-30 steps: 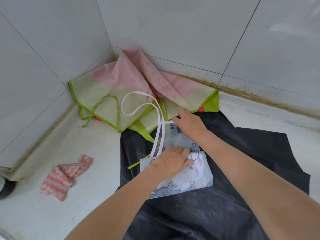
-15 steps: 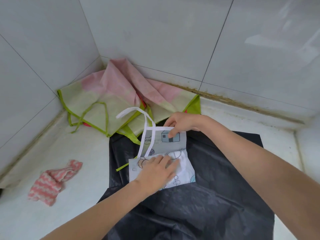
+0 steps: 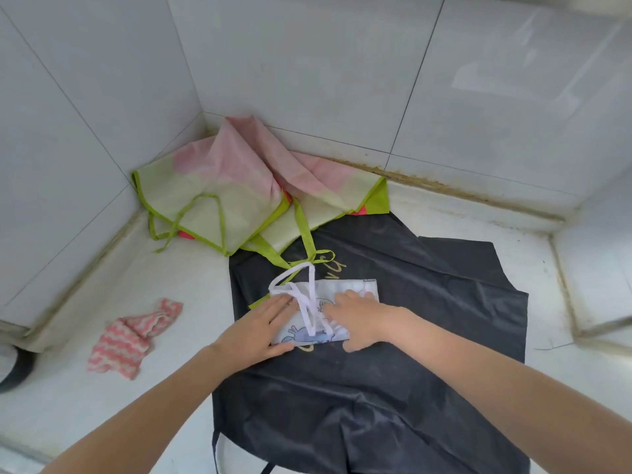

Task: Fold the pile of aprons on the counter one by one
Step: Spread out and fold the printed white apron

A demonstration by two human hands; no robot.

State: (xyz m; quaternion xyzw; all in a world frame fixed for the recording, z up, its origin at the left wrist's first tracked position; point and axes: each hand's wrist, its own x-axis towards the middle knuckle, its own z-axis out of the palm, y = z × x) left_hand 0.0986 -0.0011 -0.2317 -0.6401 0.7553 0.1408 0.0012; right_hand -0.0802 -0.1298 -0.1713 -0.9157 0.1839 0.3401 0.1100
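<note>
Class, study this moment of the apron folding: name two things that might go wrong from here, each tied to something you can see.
1. The loose white straps lie looped across the small folded cartoon-print apron; they may spill out and undo the fold once the left hand and right hand lift.
2. It rests on the spread black apron; sliding it away could drag or wrinkle that glossy fabric.
</note>
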